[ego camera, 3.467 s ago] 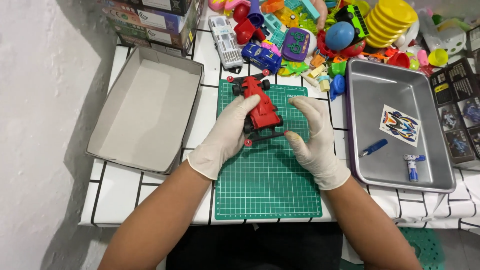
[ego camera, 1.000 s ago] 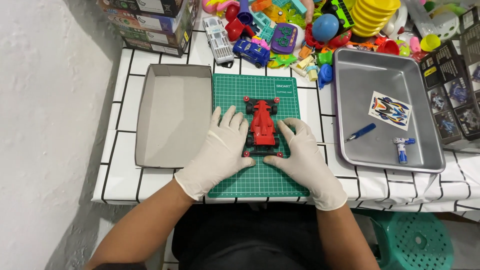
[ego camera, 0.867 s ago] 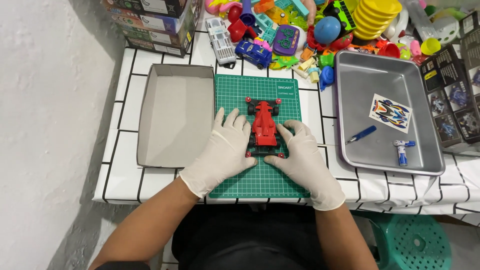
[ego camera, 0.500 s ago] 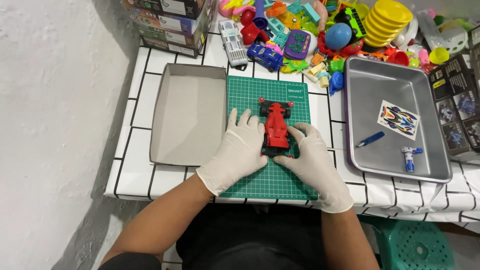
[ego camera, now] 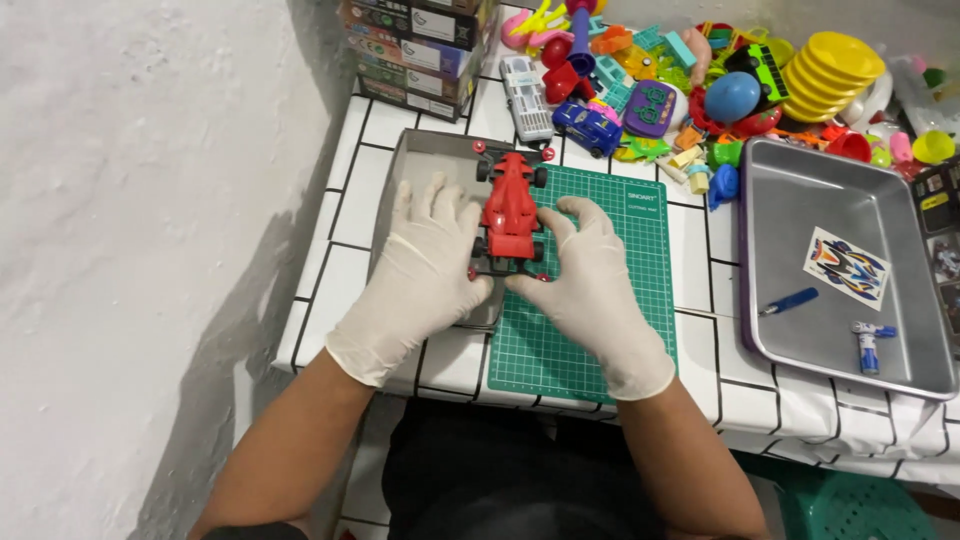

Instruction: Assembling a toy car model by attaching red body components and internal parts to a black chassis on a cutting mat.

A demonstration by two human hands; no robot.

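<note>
The left hand (ego camera: pixel 425 265) lies spread, fingers open, against the left flank of the red toy race car (ego camera: pixel 511 213); the right hand (ego camera: pixel 588 275) curls its fingers loosely at the car's right rear, pinching nothing firmly. The car sits between both hands, about equally near each, its long axis running away from the person, nose far. It straddles the edge between the grey tray (ego camera: pixel 425 150) and the green cutting mat (ego camera: pixel 600 300).

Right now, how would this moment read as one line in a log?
left hand: on red toy car, over grey tray | right hand: on car, over green mat | car: between both hands
</note>
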